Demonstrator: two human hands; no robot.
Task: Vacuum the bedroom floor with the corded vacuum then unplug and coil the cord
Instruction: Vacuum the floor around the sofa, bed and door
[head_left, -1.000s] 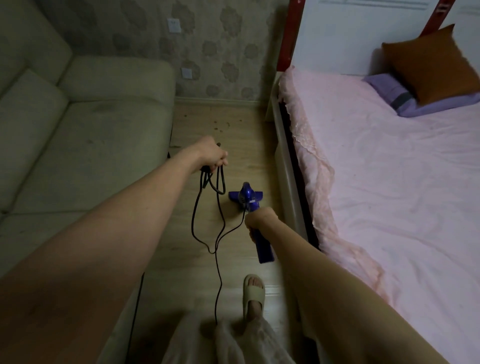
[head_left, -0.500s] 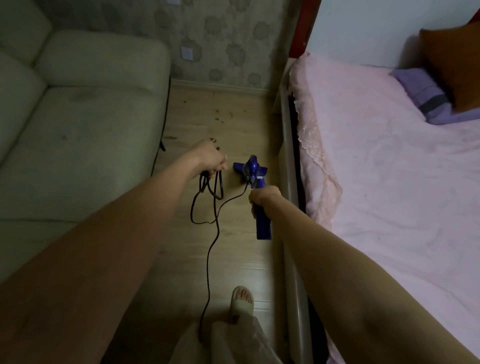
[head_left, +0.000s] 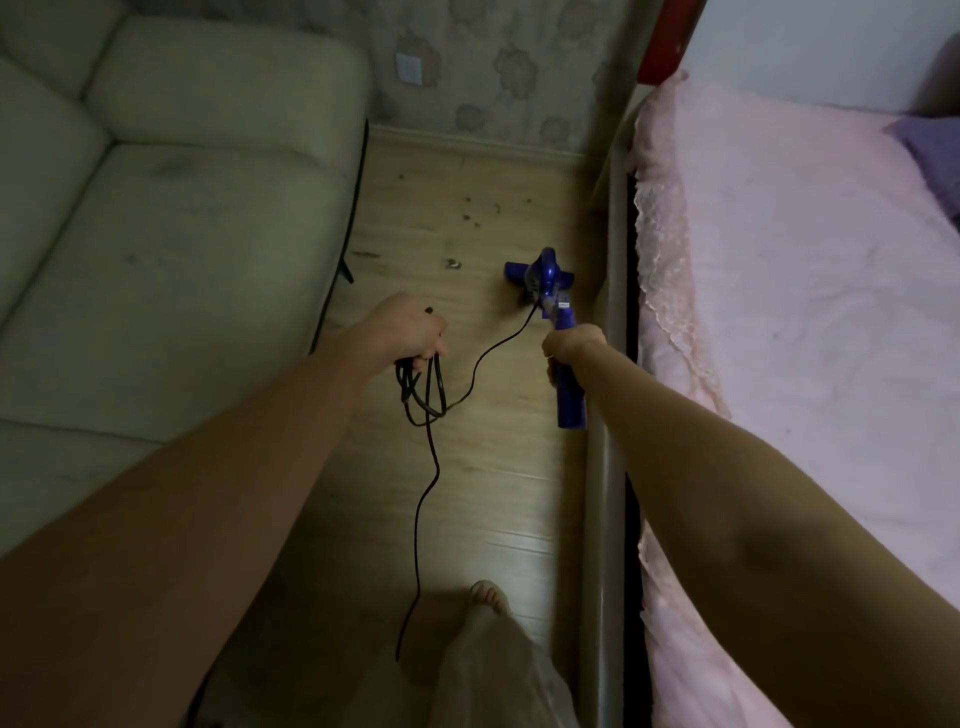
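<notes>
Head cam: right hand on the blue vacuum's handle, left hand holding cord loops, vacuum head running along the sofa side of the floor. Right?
One thing is off. In the head view the vacuum head is on the bed side of the floor, close to the bed frame, not along the sofa. The rest stands: right hand grips the blue handle, left hand holds the cord loops.

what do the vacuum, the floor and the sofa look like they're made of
Vacuum: likely moulded plastic, glossy blue with highlights on its head. Floor: wood or wood-look laminate, pale planks with visible seams and faint sheen. Sofa: matte greenish-grey upholstery, fabric or faux leather; too dim to tell.
</notes>
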